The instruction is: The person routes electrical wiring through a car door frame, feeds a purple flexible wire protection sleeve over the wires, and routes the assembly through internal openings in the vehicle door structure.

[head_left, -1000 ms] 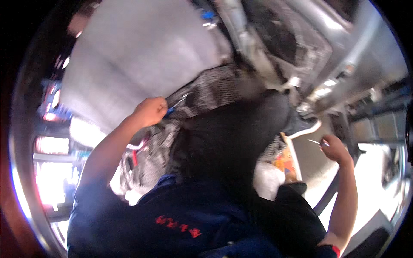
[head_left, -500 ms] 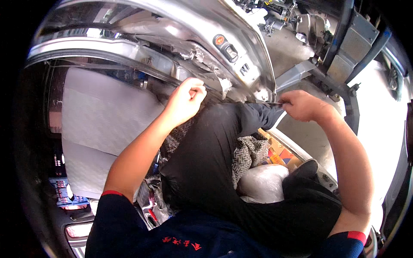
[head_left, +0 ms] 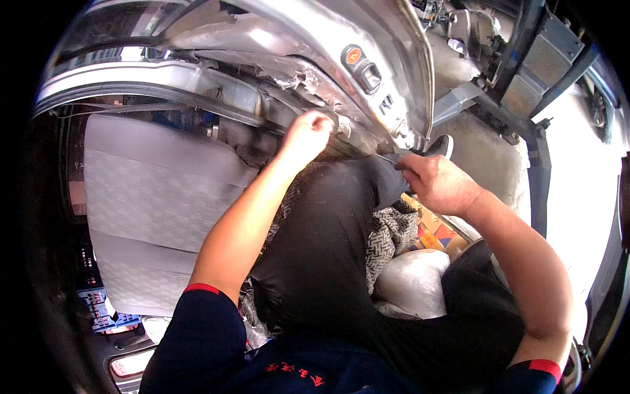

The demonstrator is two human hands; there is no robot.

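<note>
Stripped-out car interior fills the head view: bare silver pillar point(head_left: 387, 72) curving overhead, grey patterned seat point(head_left: 157, 197) to the left, concrete floor beyond the open door. Left hand point(head_left: 307, 134) is closed up against the torn lining point(head_left: 308, 82) along the pillar's lower edge, fingers curled as if pinching it; what exactly it grips I cannot tell. Right hand point(head_left: 438, 184) is fisted round a thin metal tool point(head_left: 387, 159) whose tip points toward the same edge, just beside the left hand. To my eye the job wants the tool kept shallow under the lining while the left hand keeps it taut. Only container I can see is a blue crate point(head_left: 98, 308) low left, contents unclear.
</note>
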